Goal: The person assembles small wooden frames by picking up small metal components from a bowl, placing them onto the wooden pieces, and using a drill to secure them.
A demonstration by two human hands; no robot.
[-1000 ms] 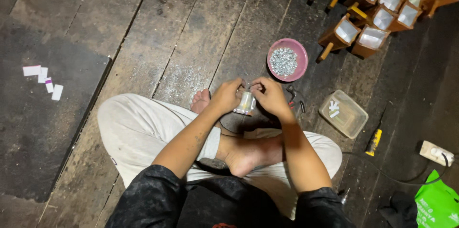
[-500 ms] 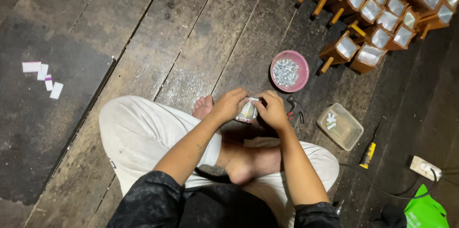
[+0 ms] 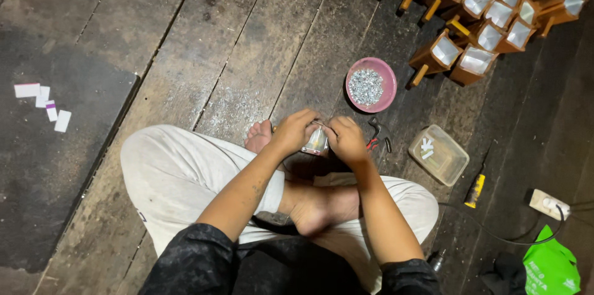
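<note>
I sit cross-legged on a dark plank floor. My left hand point(image 3: 294, 130) and my right hand point(image 3: 346, 140) meet in front of my feet, both closed around a small pale box-shaped piece with a clear face point(image 3: 316, 142). A thin wire or strip shows between the fingertips on top of it. Just beyond my hands stands a pink bowl point(image 3: 370, 84) filled with small silvery bits.
Several small wooden boxes with clear faces and peg handles point(image 3: 489, 4) lie grouped at the top right. A clear plastic tub point(image 3: 439, 154), pliers point(image 3: 376, 136), a yellow tool point(image 3: 475, 190), a white plug block point(image 3: 547, 204) and a green bag point(image 3: 550, 267) lie right. Paper scraps point(image 3: 44, 102) lie left.
The view has shifted, so my hands and the bowl sit lower in frame. Both hands stay together on the small piece, working at its top.
</note>
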